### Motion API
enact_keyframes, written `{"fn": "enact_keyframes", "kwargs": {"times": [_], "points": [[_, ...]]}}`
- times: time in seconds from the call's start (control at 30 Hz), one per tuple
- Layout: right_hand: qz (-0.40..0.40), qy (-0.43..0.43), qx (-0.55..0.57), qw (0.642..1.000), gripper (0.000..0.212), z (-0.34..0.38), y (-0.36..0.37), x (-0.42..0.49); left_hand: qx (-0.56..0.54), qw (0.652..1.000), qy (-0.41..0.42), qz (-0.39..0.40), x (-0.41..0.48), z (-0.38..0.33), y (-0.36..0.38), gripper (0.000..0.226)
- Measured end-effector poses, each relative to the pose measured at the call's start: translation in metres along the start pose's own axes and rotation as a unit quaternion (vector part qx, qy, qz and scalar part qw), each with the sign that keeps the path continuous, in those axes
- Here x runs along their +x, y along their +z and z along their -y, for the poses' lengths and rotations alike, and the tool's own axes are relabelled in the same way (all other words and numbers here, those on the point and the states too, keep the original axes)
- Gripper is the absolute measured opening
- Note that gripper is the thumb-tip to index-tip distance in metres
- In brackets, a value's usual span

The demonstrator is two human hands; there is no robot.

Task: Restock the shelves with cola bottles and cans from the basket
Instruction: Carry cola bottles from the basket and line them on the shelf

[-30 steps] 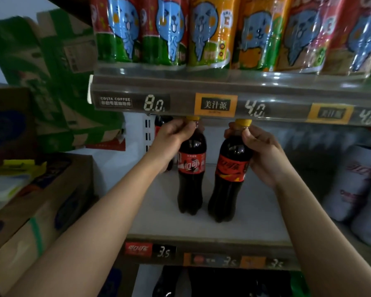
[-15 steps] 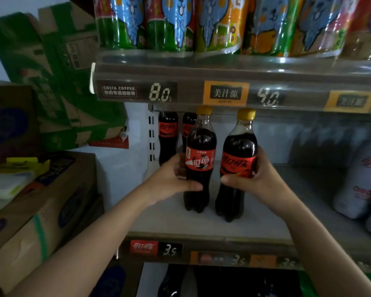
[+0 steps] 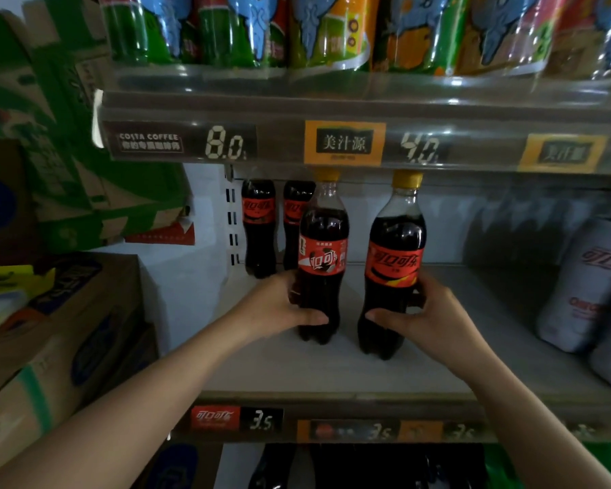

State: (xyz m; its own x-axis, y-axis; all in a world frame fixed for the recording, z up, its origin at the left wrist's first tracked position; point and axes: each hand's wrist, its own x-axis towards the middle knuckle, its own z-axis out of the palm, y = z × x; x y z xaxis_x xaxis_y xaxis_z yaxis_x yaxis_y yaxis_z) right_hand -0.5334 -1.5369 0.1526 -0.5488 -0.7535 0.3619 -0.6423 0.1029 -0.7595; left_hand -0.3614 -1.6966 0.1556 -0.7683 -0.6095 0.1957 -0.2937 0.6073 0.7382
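Two yellow-capped cola bottles stand upright on the middle shelf (image 3: 332,375). My left hand (image 3: 272,308) wraps the lower body of the left cola bottle (image 3: 322,255). The right cola bottle (image 3: 395,255) is gripped low down by my right hand (image 3: 427,319). Both bottles rest on the shelf board, a small gap between them. Behind them, at the back left, stand two more cola bottles (image 3: 260,227). No basket is in view.
The upper shelf (image 3: 367,142) with price tags hangs just above the bottle caps and carries colourful juice bottles (image 3: 328,30). White shrink-wrapped cola packs (image 3: 589,287) lie at the shelf's right. Cardboard boxes (image 3: 50,340) are stacked to the left. Dark bottles (image 3: 279,467) fill the shelf below.
My hands slid from the bottle caps down to the lower bodies. The two bottles now stand slightly deeper on the shelf and a little further apart.
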Motion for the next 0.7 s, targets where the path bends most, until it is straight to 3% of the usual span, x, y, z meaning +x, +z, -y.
{"fn": "enact_keyframes", "kwargs": {"times": [0.23,0.7], "points": [[0.022,0.040,0.065,0.997,0.061,-0.015,-0.007,0.039,0.058,0.998,-0.026,-0.005,0.037,-0.004,0.009,0.069],[-0.018,0.037,0.052,0.998,0.059,-0.057,-0.007,0.129,-0.016,0.994,-0.088,-0.065,0.129,0.000,0.036,0.061]]}}
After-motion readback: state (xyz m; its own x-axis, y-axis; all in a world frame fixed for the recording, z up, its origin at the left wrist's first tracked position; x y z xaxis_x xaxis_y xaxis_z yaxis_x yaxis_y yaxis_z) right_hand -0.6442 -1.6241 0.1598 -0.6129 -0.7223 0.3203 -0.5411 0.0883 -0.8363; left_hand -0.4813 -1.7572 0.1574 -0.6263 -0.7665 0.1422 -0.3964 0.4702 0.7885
